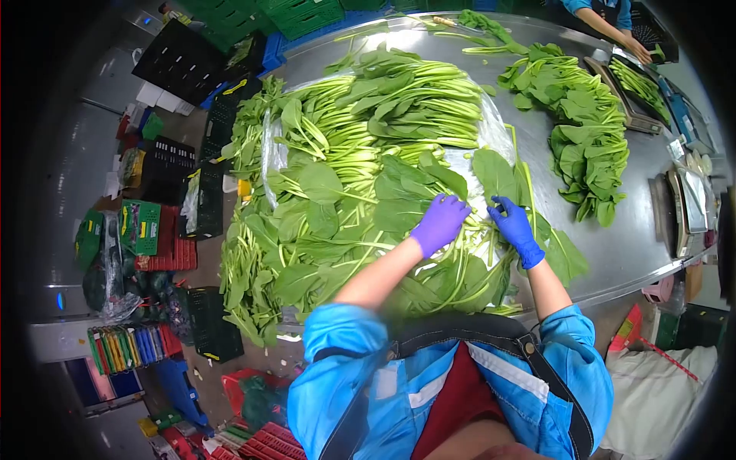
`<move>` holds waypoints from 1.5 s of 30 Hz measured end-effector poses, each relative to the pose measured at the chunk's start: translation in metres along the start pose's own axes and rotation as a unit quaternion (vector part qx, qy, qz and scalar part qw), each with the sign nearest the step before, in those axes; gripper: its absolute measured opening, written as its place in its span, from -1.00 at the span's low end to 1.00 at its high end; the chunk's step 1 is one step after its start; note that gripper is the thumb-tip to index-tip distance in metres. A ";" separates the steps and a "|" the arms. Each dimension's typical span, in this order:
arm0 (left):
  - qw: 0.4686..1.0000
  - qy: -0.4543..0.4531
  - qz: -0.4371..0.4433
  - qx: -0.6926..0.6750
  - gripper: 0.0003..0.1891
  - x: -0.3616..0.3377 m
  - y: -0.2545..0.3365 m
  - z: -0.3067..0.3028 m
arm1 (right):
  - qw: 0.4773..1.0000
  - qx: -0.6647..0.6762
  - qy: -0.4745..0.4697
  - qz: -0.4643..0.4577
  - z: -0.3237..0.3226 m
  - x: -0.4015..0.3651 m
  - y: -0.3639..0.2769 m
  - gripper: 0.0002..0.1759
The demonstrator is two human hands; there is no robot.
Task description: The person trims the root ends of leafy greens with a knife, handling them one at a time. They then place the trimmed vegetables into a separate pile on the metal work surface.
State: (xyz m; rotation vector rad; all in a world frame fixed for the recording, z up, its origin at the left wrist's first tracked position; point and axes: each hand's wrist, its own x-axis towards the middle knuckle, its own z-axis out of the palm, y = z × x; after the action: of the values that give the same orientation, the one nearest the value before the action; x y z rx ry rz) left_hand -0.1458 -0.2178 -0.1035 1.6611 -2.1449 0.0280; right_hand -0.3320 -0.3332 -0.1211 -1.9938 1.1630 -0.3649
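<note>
My left hand (441, 225), in a purple glove, has its fingers curled together over leafy stems near the middle of the pile; what they grip is hidden. My right hand (515, 228), in a blue glove, is bent at the fingertips beside a large upright leaf (494, 175). A small gap separates the two hands, with pale stems (474, 230) between and below them. Loose leafy greens (307, 264) spread over the near side of the metal table (625, 257). Beyond my hands, trimmed greens (418, 96) lie in rows on clear plastic sheeting (498, 130).
More greens (586, 146) lie in a row at the right. A tray of stems (640, 88) sits on a scale at the far right, near another person's hand (636, 49). Green crates (307, 15) stand behind the table; a black crate (213, 326) is at its left.
</note>
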 end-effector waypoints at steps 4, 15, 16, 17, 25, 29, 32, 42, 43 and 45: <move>0.990 -0.127 0.048 0.048 -0.72 0.018 -0.015 0.038 | 0.988 0.137 -0.071 0.016 -0.011 -0.018 0.003 -0.68; 0.907 -0.045 -0.203 -0.367 -0.70 -0.013 0.027 -0.090 | 0.981 -0.018 -0.059 -0.182 -0.018 -0.050 -0.085 -0.61; 0.913 -0.039 -0.199 -0.354 -0.70 -0.018 0.030 -0.093 | 0.980 -0.040 -0.098 -0.170 -0.017 -0.049 -0.088 -0.62; 0.919 -0.030 -0.195 -0.340 -0.70 -0.022 0.033 -0.096 | 0.968 -0.067 -0.111 -0.213 -0.009 -0.043 -0.072 -0.68; 0.816 -0.041 -0.345 -0.462 -0.71 -0.046 0.032 -0.112 | 0.973 0.150 -0.162 -0.061 -0.031 -0.048 -0.096 -0.64; 0.769 -0.025 -0.389 -0.507 -0.61 -0.045 0.024 -0.111 | 0.948 0.187 -0.216 -0.139 -0.021 -0.048 -0.117 -0.70; 0.883 0.076 -0.363 -0.287 -0.30 -0.043 0.019 -0.138 | 0.979 0.119 -0.163 -0.040 -0.022 -0.033 -0.090 -0.72; 0.480 0.105 -0.406 -0.771 -0.64 -0.018 -0.047 -0.101 | 0.975 0.115 -0.119 -0.145 -0.021 0.044 -0.138 -0.44; 0.437 0.152 -0.427 -0.777 -0.68 -0.009 -0.067 -0.087 | 0.976 0.004 -0.035 -0.216 -0.011 0.074 -0.128 -0.24; 0.374 0.227 -0.426 -0.792 -0.77 0.008 -0.113 -0.045 | 0.969 -0.107 0.009 -0.223 0.006 0.132 -0.138 0.01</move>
State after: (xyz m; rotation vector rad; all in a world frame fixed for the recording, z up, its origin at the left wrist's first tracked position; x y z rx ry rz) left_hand -0.0280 -0.2449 -0.0867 0.8412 0.0140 -1.2380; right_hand -0.1739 -0.4027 -0.0398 -2.4476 0.7806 -0.5002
